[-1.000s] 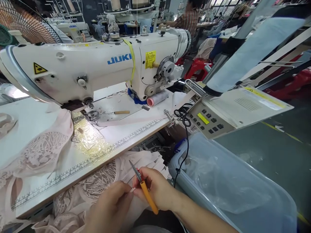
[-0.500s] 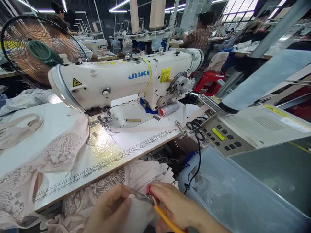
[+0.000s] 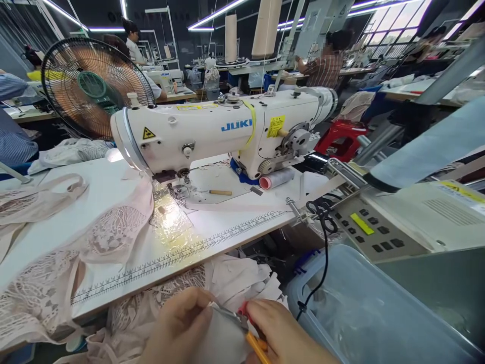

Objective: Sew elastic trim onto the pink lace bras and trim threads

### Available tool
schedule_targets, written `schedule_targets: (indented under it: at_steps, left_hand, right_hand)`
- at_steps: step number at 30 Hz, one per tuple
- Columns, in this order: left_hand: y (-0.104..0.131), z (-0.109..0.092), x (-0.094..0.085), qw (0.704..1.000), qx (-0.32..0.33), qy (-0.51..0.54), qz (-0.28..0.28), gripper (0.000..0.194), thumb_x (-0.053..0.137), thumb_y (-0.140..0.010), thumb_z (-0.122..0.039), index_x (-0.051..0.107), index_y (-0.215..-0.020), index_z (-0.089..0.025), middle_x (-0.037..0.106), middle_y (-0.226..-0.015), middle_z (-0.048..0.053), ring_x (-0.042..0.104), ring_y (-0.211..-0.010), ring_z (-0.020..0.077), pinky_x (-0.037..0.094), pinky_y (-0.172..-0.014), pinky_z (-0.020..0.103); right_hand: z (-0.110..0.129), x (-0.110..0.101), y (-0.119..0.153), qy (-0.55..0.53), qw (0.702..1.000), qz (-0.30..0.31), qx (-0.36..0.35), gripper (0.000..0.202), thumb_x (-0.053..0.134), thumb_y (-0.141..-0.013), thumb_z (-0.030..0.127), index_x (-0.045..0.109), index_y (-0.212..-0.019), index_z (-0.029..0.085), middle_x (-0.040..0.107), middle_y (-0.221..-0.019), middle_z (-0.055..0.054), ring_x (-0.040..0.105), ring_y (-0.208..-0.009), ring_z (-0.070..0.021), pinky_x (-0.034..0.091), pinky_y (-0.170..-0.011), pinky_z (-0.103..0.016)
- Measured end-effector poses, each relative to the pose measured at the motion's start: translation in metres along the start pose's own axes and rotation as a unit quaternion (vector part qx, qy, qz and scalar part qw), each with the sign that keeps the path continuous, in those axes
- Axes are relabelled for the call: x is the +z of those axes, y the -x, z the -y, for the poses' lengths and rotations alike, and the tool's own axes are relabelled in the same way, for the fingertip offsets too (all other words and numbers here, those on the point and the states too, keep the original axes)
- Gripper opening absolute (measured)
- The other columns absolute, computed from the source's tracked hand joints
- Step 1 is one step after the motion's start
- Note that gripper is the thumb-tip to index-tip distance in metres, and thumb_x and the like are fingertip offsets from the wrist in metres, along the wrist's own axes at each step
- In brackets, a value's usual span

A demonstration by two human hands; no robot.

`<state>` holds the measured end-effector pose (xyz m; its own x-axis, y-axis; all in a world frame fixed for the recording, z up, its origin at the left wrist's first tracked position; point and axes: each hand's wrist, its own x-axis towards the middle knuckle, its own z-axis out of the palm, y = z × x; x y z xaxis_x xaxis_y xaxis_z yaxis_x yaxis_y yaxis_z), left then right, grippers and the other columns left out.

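Note:
Low in the head view, my left hand [image 3: 185, 323] is closed, pinching the edge of a pale cloth piece [image 3: 223, 336] between thumb and fingers. My right hand [image 3: 280, 328] grips small scissors [image 3: 254, 344] with an orange handle and a red part near the pivot. Their metal blades point left along the cloth's top edge, close to my left fingertips. I cannot tell whether the blades are apart. Behind my hands hangs a heap of pale pink lace garments [image 3: 227, 275], just below the table edge.
A white sewing machine [image 3: 212, 126] stands on a table [image 3: 212, 222] with a printed ruler edge. A lace bra piece [image 3: 121, 227] lies left of its needle. To the right are a control box [image 3: 409, 217] and a plastic bin [image 3: 348, 293]. A fan [image 3: 94, 86] and other workers are behind.
The view has turned slightly left, so the machine and table appear farther right. My hands stay together, with the scissor blades still at the cloth's edge by my left fingertips.

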<state>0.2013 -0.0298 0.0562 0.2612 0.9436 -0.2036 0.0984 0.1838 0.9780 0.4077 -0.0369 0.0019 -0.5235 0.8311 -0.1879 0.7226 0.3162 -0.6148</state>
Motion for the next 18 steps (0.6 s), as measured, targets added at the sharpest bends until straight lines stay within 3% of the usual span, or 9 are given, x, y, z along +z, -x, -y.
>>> schedule_targets:
  at_steps: [4,9,12,18]
  left_hand:
    - [-0.001,0.003,-0.004,1.0,0.007,-0.015,0.014,0.02,0.057,-0.082,-0.033,0.062,-0.07,-0.018,0.065,-0.08,0.004,0.058,-0.076,0.0176,0.045,-0.067,0.022]
    - [-0.002,0.002,-0.005,0.999,-0.026,-0.009,0.019,0.023,0.057,-0.082,-0.038,0.061,-0.069,-0.019,0.065,-0.079,0.003,0.057,-0.072,0.0172,0.044,-0.063,0.022]
    - [-0.002,-0.002,-0.002,0.999,-0.036,-0.014,0.006,0.025,0.058,-0.08,-0.041,0.063,-0.071,-0.019,0.065,-0.08,0.003,0.056,-0.071,0.0169,0.043,-0.062,0.022]
    - [0.001,-0.005,0.001,0.998,-0.031,-0.04,-0.026,0.031,0.056,-0.08,-0.048,0.062,-0.073,-0.019,0.064,-0.074,0.002,0.056,-0.07,0.0171,0.041,-0.064,0.021]
  right_hand:
    - [-0.005,0.006,-0.001,-0.007,0.999,-0.019,-0.025,0.046,0.053,-0.07,0.062,0.028,-0.064,0.024,0.052,-0.063,0.001,0.045,-0.055,-0.0147,0.031,-0.052,-0.027]
    - [-0.008,0.007,-0.002,-0.028,0.999,-0.033,-0.02,0.047,0.042,-0.076,0.063,0.023,-0.061,0.023,0.047,-0.057,0.001,0.041,-0.053,-0.0135,0.028,-0.05,-0.028]
    - [-0.006,-0.003,0.0,-0.072,0.996,-0.048,0.005,0.048,0.041,-0.075,0.066,0.026,-0.061,0.023,0.045,-0.058,0.001,0.038,-0.052,-0.0127,0.026,-0.048,-0.026]
    - [-0.002,-0.029,0.003,-0.081,0.993,-0.086,-0.015,0.048,0.042,-0.073,0.068,0.026,-0.067,0.023,0.043,-0.065,0.001,0.038,-0.056,-0.0137,0.031,-0.053,-0.027]
